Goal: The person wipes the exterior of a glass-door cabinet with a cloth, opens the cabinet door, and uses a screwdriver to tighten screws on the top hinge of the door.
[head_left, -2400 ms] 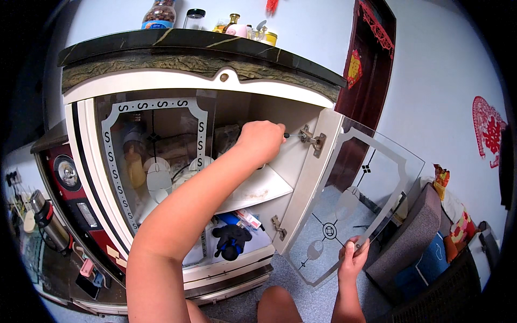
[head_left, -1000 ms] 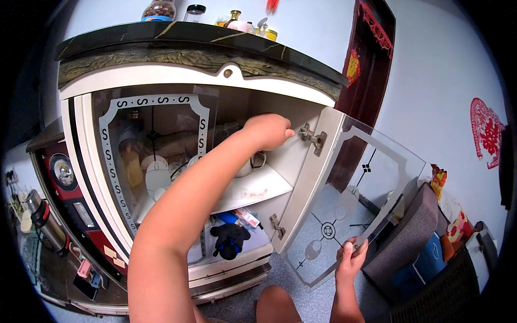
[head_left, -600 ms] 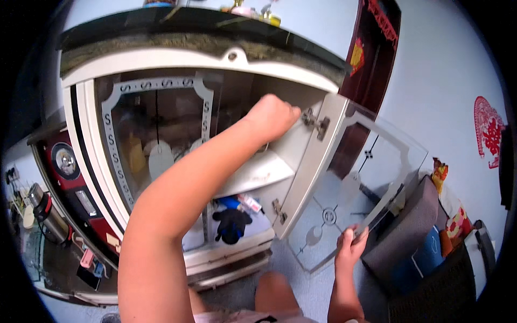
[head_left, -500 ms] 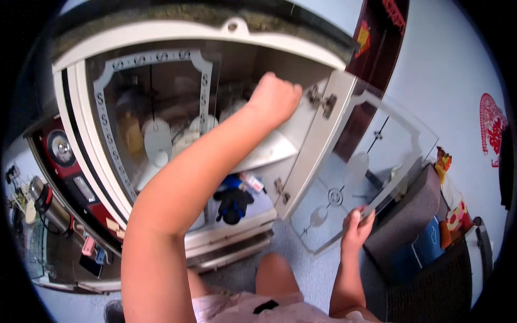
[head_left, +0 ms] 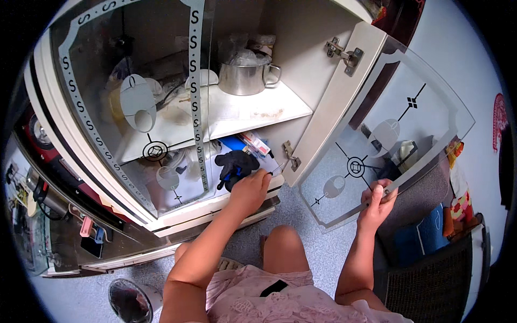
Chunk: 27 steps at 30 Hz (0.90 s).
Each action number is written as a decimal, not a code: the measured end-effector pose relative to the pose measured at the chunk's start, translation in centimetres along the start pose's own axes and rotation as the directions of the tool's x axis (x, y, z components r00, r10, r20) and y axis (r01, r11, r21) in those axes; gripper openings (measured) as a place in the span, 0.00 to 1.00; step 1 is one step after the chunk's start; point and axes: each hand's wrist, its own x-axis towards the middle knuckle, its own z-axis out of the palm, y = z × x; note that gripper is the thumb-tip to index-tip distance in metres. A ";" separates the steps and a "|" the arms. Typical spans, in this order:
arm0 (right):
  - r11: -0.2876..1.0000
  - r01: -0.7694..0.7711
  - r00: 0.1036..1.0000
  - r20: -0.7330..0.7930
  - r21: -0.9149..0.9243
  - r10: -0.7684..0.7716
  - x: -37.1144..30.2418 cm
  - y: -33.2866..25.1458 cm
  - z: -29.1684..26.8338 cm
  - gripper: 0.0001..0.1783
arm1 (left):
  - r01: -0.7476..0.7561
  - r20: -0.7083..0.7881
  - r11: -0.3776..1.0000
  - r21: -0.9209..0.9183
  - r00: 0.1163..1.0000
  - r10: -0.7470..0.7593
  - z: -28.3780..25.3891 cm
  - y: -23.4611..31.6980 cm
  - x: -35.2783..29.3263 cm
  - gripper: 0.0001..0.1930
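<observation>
My right hand (head_left: 378,203) grips the lower edge of the open glass cabinet door (head_left: 344,141), thumb on the near face. My left hand (head_left: 252,192) is closed at the front edge of the cabinet's bottom shelf, below the lower hinge (head_left: 291,156). A thin line runs from its fingertips towards that hinge; whatever it holds is too small to name. Just behind this hand lies a black bundle (head_left: 237,164) with blue parts. Beside the bundle are a white and red box (head_left: 255,142) and a blue item (head_left: 232,142). The upper hinge (head_left: 344,55) joins door and cabinet side.
A steel mug (head_left: 242,79) with clear plastic in it stands on the white middle shelf (head_left: 280,106). The patterned left glass door (head_left: 141,102) covers other contents. A waste bin (head_left: 134,301) is at lower left, a black chair (head_left: 425,285) at lower right.
My left hand has come down from the upper hinge area to the bottom shelf front. The view has tilted down and closer. My right hand still holds the door.
</observation>
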 end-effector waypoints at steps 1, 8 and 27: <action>1.000 0.007 1.000 -0.004 0.000 -0.007 0.0 0.0 -0.1 0.14 | -0.007 -0.034 1.000 0.009 0.999 0.008 0.9 -0.4 0.5 0.13; 1.000 -0.009 0.999 -0.033 -0.015 0.008 -0.2 -0.7 0.0 0.16 | 0.134 -0.017 0.989 0.061 0.991 -0.133 3.4 -1.7 3.8 0.14; 0.999 0.045 0.998 -0.053 -0.007 -0.045 -0.4 -0.4 -0.2 0.17 | -0.030 -0.122 0.994 0.106 0.992 0.043 3.4 -2.5 4.8 0.10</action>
